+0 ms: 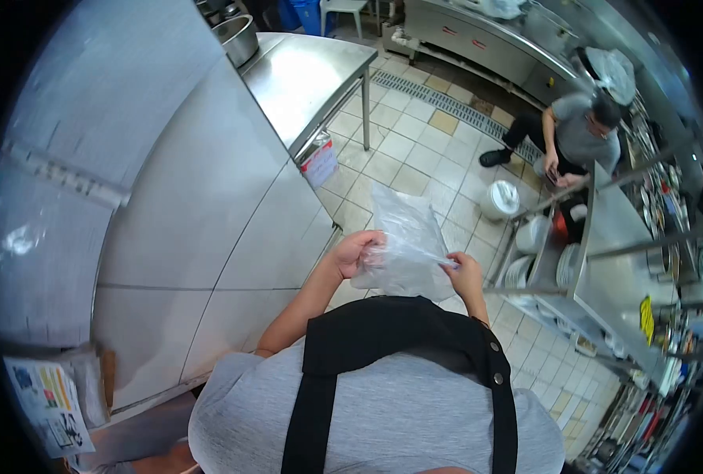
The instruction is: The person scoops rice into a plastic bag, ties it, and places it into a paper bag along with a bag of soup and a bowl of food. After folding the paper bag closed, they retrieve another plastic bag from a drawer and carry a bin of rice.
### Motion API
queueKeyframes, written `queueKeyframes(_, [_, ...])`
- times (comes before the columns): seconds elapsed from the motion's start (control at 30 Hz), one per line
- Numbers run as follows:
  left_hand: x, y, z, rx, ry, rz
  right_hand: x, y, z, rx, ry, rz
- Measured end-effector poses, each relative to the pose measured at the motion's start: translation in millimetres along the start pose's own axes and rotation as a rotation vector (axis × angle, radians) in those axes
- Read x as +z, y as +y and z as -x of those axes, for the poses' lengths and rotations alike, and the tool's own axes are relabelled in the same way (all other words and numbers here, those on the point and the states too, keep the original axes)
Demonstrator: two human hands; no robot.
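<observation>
A clear plastic bag hangs in front of my chest, held between both hands. My left hand is closed on the bag's left edge, with some fingers seen through the film. On the other side, my right hand pinches a gathered corner of the bag between thumb and fingers. The bag looks thin and crumpled, and the tiled floor shows faintly through it. I cannot make out anything inside it.
Left of me rises a tiled wall. A steel table carries a metal pot. At the right, a seated person is near a white bucket and a steel shelf holding plates. A drain grate crosses the floor.
</observation>
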State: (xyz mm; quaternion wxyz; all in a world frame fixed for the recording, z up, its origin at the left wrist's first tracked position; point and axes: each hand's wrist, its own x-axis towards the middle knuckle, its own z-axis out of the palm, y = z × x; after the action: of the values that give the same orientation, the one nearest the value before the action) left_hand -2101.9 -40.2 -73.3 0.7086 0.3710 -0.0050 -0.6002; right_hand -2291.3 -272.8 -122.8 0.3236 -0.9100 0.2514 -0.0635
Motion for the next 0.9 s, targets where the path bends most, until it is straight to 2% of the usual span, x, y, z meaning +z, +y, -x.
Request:
queueKeyframes(0.07, [6, 39, -38, 0.017, 0.145, -0.030, 11, 62, -64, 0.183, -0.083, -0.352])
queueKeyframes(0.1, [5, 53, -56, 0.058, 0.152, -0.211, 13, 80, -99, 0.272, -0.130, -0.524])
queueKeyframes(0.2, [-2, 108, -124, 0.236, 0.213, -0.860, -55, 35, -203, 0.503, -0.199, -1.294])
queueKeyframes(0.27, [-15, 145, -164, 0.379, 0.324, -1.409, -75, 50, -297, 0.469, -0.296, -1.475])
queueKeyframes(0.3, [-16, 165, -179, 0.447, 0.480, -1.415, -88, 51, -346, 0.467, -0.341, -1.486])
queueKeyframes(0.33, [-25, 181, -193, 0.481, 0.645, -1.344, -98, 41, -392, 0.473, -0.386, -1.499])
queueKeyframes(0.4, [-52, 212, -224, 0.546, 0.962, -1.184, -128, -33, -451, 0.349, -0.401, -1.535])
queueKeyframes(0.43, [-60, 233, -236, 0.540, 0.920, -0.799, -138, -58, -486, 0.280, -0.405, -1.549])
queueKeyframes(0.5, [-82, 274, -251, 0.524, 0.753, -0.050, -141, -61, -565, -0.040, -0.882, -1.408])
queueKeyframes(0.53, [-94, 295, -267, 0.565, 0.675, 0.184, -140, -59, -607, -0.198, -1.104, -1.319])
queueKeyframes(0.57, [-108, 316, -280, 0.595, 0.589, 0.406, -135, -59, -649, -0.341, -1.212, -0.981])
queueKeyframes(0.6, [-120, 337, -294, 0.616, 0.493, 0.619, -131, -74, -676, -0.365, -1.250, -0.789])
queueKeyframes(0.67, [-140, 384, -326, 0.717, 0.339, 0.675, -130, -125, -718, -0.400, -1.284, -0.395])
queueKeyframes(0.7, [-148, 415, -345, 0.770, 0.247, 0.699, -124, -136, -740, -0.285, -1.197, -0.305])
queueKeyframes(0.73, [-155, 447, -369, 0.826, 0.147, 0.725, -106, -124, -774, -0.377, -0.996, -0.237])
queueKeyframes(0.8, [-145, 511, -419, 0.760, 0.041, 0.594, -63, -90, -845, -0.550, -0.599, -0.091])
queueKeyframes(0.83, [-140, 541, -443, 0.733, 0.000, 0.525, -70, -95, -870, -0.553, -0.446, 0.115])
queueKeyframes(0.9, [-144, 585, -502, 0.673, -0.015, 0.314, -80, -101, -923, -0.461, -0.212, 0.191])
